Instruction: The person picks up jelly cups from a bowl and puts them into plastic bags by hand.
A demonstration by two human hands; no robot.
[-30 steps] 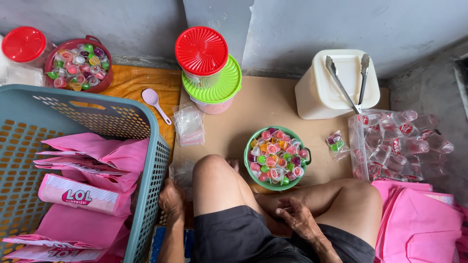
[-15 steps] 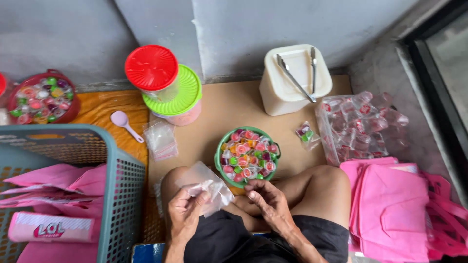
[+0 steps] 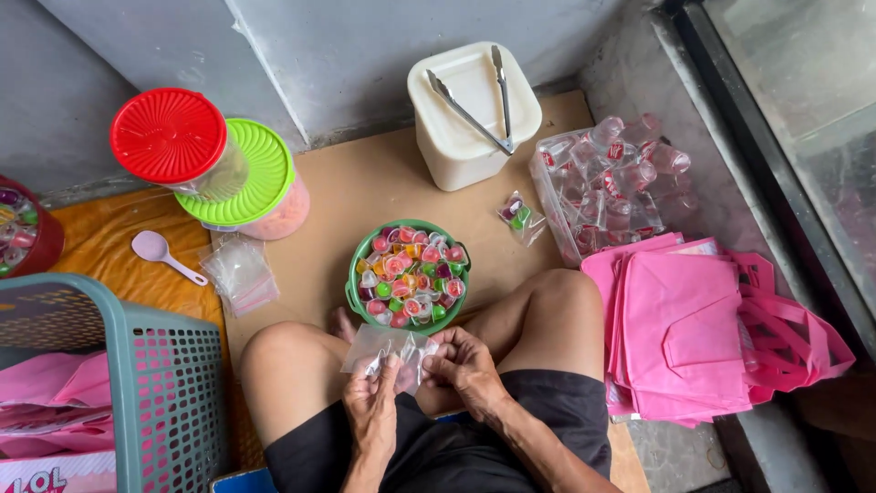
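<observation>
Small clear plastic bag held over the lap, just above the crossed legs, pinched from both sides. Left hand grips its lower left part, fingers closed on the film; right hand pinches the right edge with thumb and fingertips. Bag looks empty, mouth state unclear.

Just beyond the bag, touching distance from the knees: green bowl full of small multicoloured jelly cups, sitting on the brown cardboard sheet near its front edge.

Left of the bowl, at the cardboard's left edge: stack of clear bags; next to it a lilac plastic spoon on the orange mat.

Back left: jar with a red lid leaning against a tub with a green lid.

Back edge, centre: cream lidded bucket with metal tongs lying on its lid.

Right of the bowl: one filled small bag of jellies, then a large clear bag of sealed cups at the cardboard's right edge.

Far right on the floor: pile of pink tote bags. Far left: teal mesh basket with pink bags inside.
</observation>
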